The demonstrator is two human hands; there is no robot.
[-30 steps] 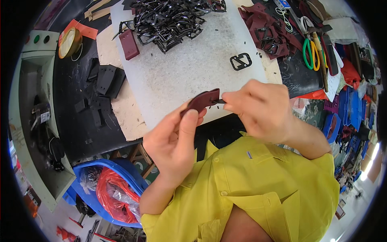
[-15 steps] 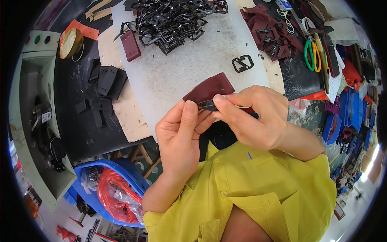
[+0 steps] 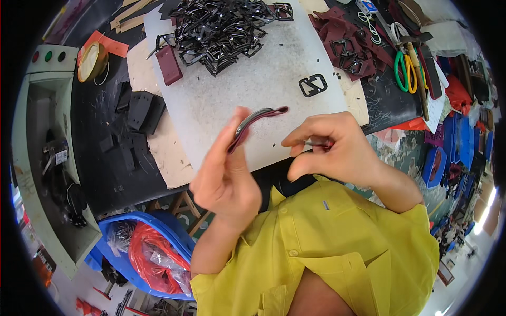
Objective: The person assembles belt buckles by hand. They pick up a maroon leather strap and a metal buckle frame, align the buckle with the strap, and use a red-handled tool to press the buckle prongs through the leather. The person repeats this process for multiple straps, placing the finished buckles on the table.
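Note:
My left hand [image 3: 227, 176] grips a folded maroon leather piece [image 3: 262, 117], turned edge-on above the pale board [image 3: 211, 105]. A shiny dark metal edge runs along its curve. To the right, apart from the leather, my right hand [image 3: 345, 150] curls around a small tool with a dark red handle [image 3: 321, 142]; its thumb and forefinger stand apart and most of the tool is hidden. A lone black buckle [image 3: 313, 85] lies on the board beyond that hand. Farther off rises a heap of black metal buckles [image 3: 224, 34].
Another maroon leather piece [image 3: 168, 65] lies left of the heap. Maroon pieces with buckles [image 3: 352, 47] pile up at the far right, near green-handled scissors [image 3: 400, 71]. Black pieces [image 3: 142, 110] lie on the left. Below them stands a blue tub [image 3: 179, 231] holding plastic bags.
My hands have drawn apart. The leather piece has turned from its broad face to its edge as my left hand tilted. My right hand has pulled the tool away from it.

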